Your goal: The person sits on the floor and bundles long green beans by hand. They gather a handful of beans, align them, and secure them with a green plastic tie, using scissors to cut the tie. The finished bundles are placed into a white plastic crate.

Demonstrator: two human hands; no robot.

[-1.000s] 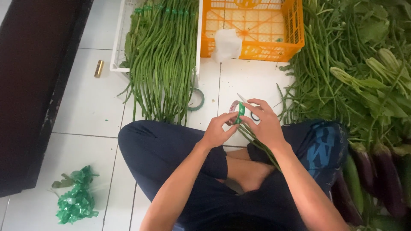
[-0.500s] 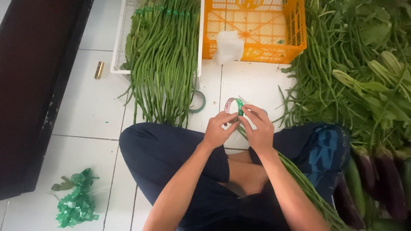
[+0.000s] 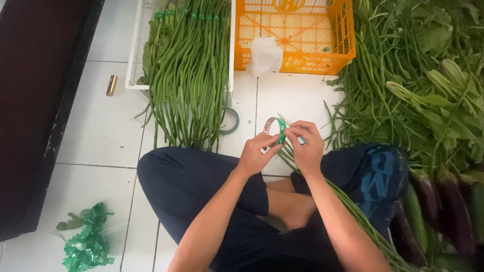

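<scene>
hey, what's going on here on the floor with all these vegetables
A person sits cross-legged on the white tile floor. The left hand and right hand hold a roll of green tape at the end of a bundle of long beans lying across the lap. Tied bean bundles fill a white tray; an orange crate, loose greens and eggplants lie around.

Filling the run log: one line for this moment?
left hand: on tape roll | right hand: grips long beans bundle | tape at bundle end
</scene>
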